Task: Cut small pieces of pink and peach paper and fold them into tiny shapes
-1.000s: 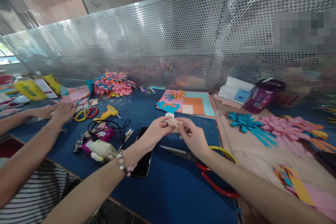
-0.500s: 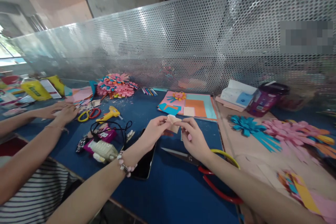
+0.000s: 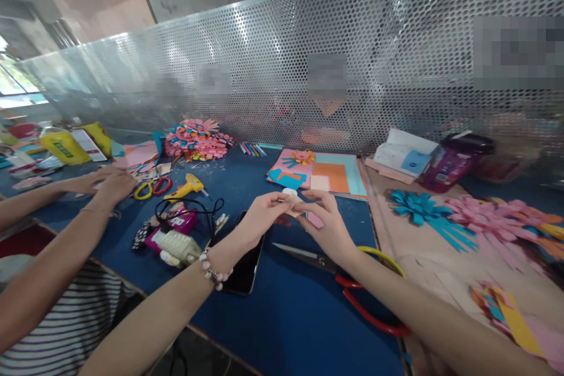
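Over the blue table, my left hand [image 3: 258, 220] pinches a small folded piece of cream paper [image 3: 289, 192] between thumb and forefinger. My right hand [image 3: 332, 232] closes on the same paper from the other side, covering much of it. A bit of pink [image 3: 315, 220] shows between my right fingers; whether it is held or lies behind them I cannot tell. Under my right wrist lie large open scissors [image 3: 304, 254] with red and yellow handles. A black phone [image 3: 249, 270] lies beneath my left wrist.
Ahead lie coloured paper sheets [image 3: 352, 173]. Left are a yellow glue gun [image 3: 189, 185], smaller scissors [image 3: 152, 187], a purple pouch [image 3: 183, 220] and a co-worker's hands [image 3: 112, 185]. Blue [image 3: 412, 205] and pink paper flowers [image 3: 480, 214] lie right. A perforated metal screen [image 3: 264, 82] stands behind.
The cream paper has been turned or folded so that less of its face shows. My right fingers have shifted over it. The view has moved slightly.
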`<state>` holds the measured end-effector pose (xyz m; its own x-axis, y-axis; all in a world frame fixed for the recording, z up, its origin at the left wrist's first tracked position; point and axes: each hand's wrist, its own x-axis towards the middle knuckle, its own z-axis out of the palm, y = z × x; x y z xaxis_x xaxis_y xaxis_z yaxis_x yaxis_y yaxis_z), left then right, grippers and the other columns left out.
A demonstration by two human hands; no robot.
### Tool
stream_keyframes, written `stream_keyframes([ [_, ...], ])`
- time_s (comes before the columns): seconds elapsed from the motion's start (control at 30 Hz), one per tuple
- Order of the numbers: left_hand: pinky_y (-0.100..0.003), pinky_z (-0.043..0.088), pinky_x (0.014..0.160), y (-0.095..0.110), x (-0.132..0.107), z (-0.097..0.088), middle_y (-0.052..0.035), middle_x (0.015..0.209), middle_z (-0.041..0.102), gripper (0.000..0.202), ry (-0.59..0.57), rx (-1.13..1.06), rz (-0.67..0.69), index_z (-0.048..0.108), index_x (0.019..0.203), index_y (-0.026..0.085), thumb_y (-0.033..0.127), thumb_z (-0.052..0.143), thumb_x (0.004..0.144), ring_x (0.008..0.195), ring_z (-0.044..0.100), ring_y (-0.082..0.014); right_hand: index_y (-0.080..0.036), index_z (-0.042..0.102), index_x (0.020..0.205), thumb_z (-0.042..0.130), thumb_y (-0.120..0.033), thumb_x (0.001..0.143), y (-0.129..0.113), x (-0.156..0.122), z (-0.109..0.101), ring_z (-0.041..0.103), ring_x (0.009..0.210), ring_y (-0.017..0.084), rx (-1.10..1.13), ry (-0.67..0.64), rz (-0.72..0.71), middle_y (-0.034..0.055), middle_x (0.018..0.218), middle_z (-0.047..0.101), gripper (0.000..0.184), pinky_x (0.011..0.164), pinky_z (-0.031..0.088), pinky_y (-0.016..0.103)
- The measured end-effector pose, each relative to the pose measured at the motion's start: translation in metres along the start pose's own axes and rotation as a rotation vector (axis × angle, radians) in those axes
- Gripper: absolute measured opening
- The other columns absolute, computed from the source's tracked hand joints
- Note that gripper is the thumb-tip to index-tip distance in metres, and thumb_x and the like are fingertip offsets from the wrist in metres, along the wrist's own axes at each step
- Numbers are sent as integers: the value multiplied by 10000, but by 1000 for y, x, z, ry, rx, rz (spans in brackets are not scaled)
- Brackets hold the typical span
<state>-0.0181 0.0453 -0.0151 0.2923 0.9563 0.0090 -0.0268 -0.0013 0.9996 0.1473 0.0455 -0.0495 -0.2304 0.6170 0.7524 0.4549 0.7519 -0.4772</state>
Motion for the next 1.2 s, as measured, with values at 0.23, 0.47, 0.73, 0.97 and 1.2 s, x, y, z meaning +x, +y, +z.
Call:
stream_keyframes([
  [0.23, -356, 489, 856, 2, -1, 3, -84, 943, 672, 307, -67, -130, -7, 622, 973, 133, 332, 645, 740, 845, 637, -170, -238, 656, 861, 567, -243, 827, -1, 0, -1, 505, 1004, 212, 35, 28, 30, 78, 1056, 507, 96, 837, 472, 381],
  [0.47, -383, 491, 870, 5, -3, 7, -98, 966, 674, 316, -99, -95, -14, 619, 990, 131, 366, 599, 779, 894, 646, -204, -198, 620, 800, 535, -341, 840, 0, 4, -3, 559, 828, 167, 246, 10, 268, 60, 902, 572, 172, 721, 489, 303],
  [0.73, -392, 503, 865, 1, -3, 6, -130, 999, 669, 396, -107, 10, 37, 591, 1051, 117, 376, 635, 754, 899, 654, -217, -190, 555, 823, 575, -436, 773, 0, 4, -4, 579, 653, 129, 478, -39, 573, 10, 772, 605, 252, 490, 484, 216],
  [0.97, -402, 500, 879, -1, -3, 6, -132, 1028, 657, 376, -135, 19, 54, 581, 1050, 107, 362, 616, 775, 930, 644, -227, -182, 575, 820, 608, -431, 748, 0, 5, -2, 582, 637, 128, 493, -15, 597, 16, 766, 617, 261, 461, 469, 209],
  [1.2, -410, 499, 876, -2, -4, 7, -142, 997, 662, 366, -120, 9, 54, 562, 1018, 91, 360, 617, 776, 923, 646, -230, -179, 583, 825, 623, -402, 742, 4, 6, -1, 609, 652, 142, 567, -29, 631, 21, 759, 630, 241, 480, 459, 218],
])
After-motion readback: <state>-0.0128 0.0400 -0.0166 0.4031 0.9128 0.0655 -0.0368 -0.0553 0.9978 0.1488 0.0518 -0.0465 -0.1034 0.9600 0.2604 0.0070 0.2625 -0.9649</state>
